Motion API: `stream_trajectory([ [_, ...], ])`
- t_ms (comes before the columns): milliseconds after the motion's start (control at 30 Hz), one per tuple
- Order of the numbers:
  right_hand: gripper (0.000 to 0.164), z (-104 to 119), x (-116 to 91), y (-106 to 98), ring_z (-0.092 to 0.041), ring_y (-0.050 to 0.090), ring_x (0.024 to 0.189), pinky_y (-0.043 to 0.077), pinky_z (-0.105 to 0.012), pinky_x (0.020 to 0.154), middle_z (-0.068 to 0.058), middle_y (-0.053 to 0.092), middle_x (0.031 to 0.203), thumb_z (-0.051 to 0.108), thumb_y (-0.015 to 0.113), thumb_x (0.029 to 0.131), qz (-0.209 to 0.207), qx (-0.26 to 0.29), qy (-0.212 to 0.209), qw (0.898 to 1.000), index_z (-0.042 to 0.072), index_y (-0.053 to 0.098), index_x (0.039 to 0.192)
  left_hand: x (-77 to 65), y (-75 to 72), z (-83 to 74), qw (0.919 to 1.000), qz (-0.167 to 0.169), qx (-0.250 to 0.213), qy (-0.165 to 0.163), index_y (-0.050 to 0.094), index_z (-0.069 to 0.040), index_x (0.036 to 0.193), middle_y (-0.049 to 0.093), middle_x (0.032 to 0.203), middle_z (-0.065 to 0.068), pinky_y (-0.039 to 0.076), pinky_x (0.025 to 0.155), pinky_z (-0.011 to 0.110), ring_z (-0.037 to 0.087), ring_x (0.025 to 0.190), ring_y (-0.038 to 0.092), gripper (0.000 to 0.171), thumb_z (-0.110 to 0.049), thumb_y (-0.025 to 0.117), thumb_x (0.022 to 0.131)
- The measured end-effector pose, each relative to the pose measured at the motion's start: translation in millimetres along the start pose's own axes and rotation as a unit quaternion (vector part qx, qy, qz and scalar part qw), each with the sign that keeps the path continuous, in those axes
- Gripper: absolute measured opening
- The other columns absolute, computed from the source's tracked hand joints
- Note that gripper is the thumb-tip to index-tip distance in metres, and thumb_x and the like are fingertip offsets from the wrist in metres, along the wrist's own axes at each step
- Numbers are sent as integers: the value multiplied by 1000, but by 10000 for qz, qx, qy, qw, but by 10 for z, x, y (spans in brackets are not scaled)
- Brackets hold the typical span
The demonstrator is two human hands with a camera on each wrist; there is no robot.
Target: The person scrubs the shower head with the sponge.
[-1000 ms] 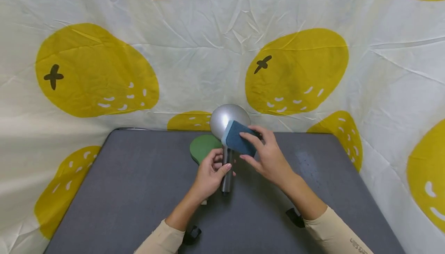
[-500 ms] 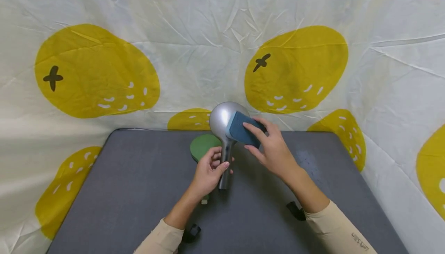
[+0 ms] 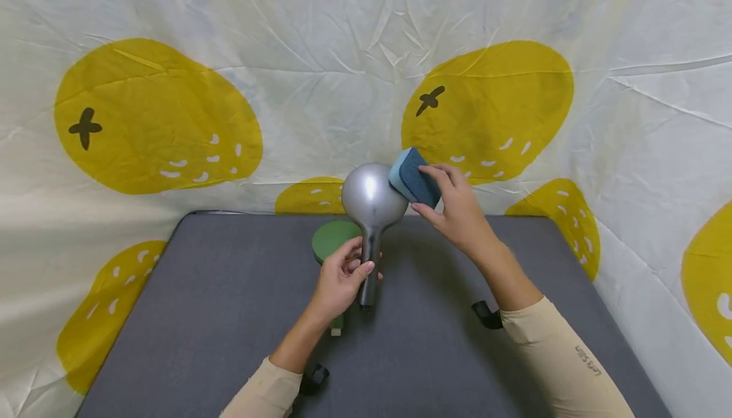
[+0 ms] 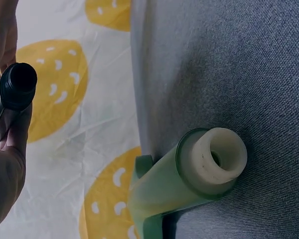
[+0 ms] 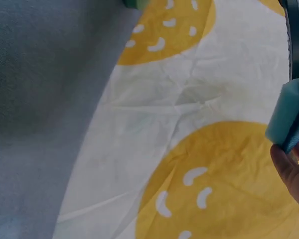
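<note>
A silver shower head is held up off the table, its round back toward the head camera. My left hand grips its dark grey handle; the handle's threaded black end shows in the left wrist view. With thumb and fingers, my right hand pinches a blue sponge whose lighter foam side meets the right edge of the shower head. In the right wrist view the sponge sits against the rim of the shower head.
Behind the left hand lies a green shower head on the grey table; its pale threaded end points at the left wrist camera. A white cloth with yellow fruit prints hangs behind the table.
My right hand has moved the sponge up and right, from the neck of the silver shower head to its right edge. The left hand has raised the shower head slightly.
</note>
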State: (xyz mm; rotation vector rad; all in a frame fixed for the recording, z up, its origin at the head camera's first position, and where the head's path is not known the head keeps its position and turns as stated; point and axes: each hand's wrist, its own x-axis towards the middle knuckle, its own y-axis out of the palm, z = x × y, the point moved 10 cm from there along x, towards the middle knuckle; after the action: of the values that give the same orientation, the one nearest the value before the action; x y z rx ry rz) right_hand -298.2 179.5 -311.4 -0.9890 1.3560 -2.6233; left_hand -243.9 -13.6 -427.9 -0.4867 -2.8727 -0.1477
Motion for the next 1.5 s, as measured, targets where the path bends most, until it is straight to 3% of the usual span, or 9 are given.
stream_trajectory([
  [267, 75, 221, -177, 216, -43, 49, 123, 53, -55, 95, -29, 46, 138, 20, 91, 81, -174, -95, -627, 9978, 4, 52, 143, 14, -82, 28, 9999, -150, 9, -81, 47, 5, 146, 63, 126, 33, 65, 82, 37, 46, 91, 73, 46, 2, 60, 102],
  [500, 77, 462, -398, 412, -44, 50, 119, 56, -55, 90, -30, 45, 137, 24, 94, 75, -289, -229, -1078, 9935, 8, 53, 139, 32, -68, 3, 9993, -108, -341, -77, 42, 8, 146, 59, 128, 37, 65, 82, 44, 33, 88, 76, 45, 1, 57, 104],
  [700, 80, 533, -549, 534, -45, 48, 124, 55, -57, 94, -30, 43, 138, 17, 95, 73, -429, -40, -1298, 9906, 7, 51, 139, 33, -20, -37, 9990, 27, -418, 169, 39, 8, 145, 54, 127, 36, 65, 82, 43, 55, 91, 69, 44, 2, 54, 105],
  [800, 82, 523, -582, 546, -46, 48, 124, 56, -57, 92, -30, 41, 138, 12, 95, 72, -559, 15, -1307, 9898, 7, 48, 139, 33, 17, -58, 9987, 171, -404, 253, 37, 9, 143, 53, 128, 37, 65, 83, 41, 54, 92, 69, 42, 2, 53, 105],
  [1000, 80, 512, -568, 456, -46, 52, 121, 58, -57, 90, -31, 40, 136, 4, 95, 70, -905, 272, -1402, 9856, 6, 47, 135, 36, 55, -93, 9977, 489, -454, 109, 34, 10, 145, 53, 130, 38, 64, 88, 41, 35, 89, 75, 42, 3, 49, 106],
  [1167, 76, 443, -507, 298, -47, 51, 125, 55, -57, 97, -32, 39, 139, 2, 93, 73, -1164, 465, -1323, 9833, 3, 46, 133, 43, 111, -103, 9953, 809, -531, 45, 34, 10, 145, 56, 121, 40, 64, 87, 41, 19, 87, 75, 42, -3, 49, 108],
  [1300, 74, 349, -423, 167, -46, 48, 130, 48, -59, 105, -32, 38, 143, 3, 89, 79, -1221, 511, -1109, 9850, 3, 43, 137, 17, 160, -98, 9923, 1039, -676, 57, 34, 11, 144, 56, 118, 42, 64, 87, 37, 15, 86, 75, 41, -4, 49, 108],
  [1500, 80, 262, -333, -17, -45, 47, 136, 46, -61, 110, -30, 40, 146, 1, 89, 77, -1208, 326, -886, 9882, 3, 43, 143, -26, 197, -92, 9901, 1191, -745, 62, 34, 10, 144, 56, 118, 42, 64, 87, 37, 16, 86, 74, 42, -3, 50, 108],
])
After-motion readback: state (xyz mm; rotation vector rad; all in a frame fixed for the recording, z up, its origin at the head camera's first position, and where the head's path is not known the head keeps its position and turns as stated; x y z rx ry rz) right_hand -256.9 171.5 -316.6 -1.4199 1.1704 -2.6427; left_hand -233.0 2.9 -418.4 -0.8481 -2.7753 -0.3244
